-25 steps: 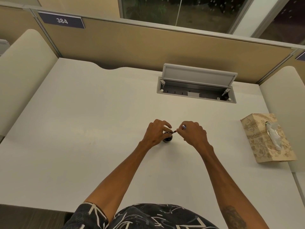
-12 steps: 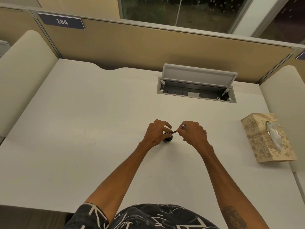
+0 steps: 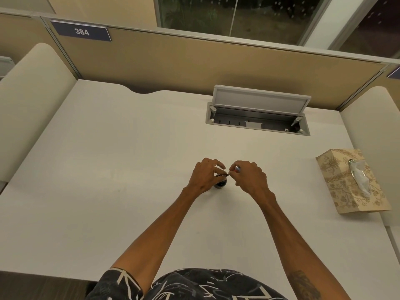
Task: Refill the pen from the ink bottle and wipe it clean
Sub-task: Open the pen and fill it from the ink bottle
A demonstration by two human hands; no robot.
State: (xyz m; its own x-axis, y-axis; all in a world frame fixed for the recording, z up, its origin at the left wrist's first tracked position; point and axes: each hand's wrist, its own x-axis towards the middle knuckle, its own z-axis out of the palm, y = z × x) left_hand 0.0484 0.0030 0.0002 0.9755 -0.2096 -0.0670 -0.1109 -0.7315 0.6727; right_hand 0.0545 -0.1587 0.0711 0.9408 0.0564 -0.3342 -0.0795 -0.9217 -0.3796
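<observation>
A small dark ink bottle stands on the white desk, near its middle. My left hand wraps around the bottle from the left and covers most of it. My right hand pinches a thin pen just right of the bottle. The pen slants down to the left, and its dark tip reaches over the bottle's mouth. Only the pen's shiny upper end and a short dark stretch show between my fingers.
A patterned tissue box with a tissue sticking out lies at the desk's right edge. A cable hatch with its lid raised sits at the back. Padded dividers stand on both sides and a partition at the back.
Both hands and the pen stay almost where they were, with only slight finger shifts at the bottle's mouth.
</observation>
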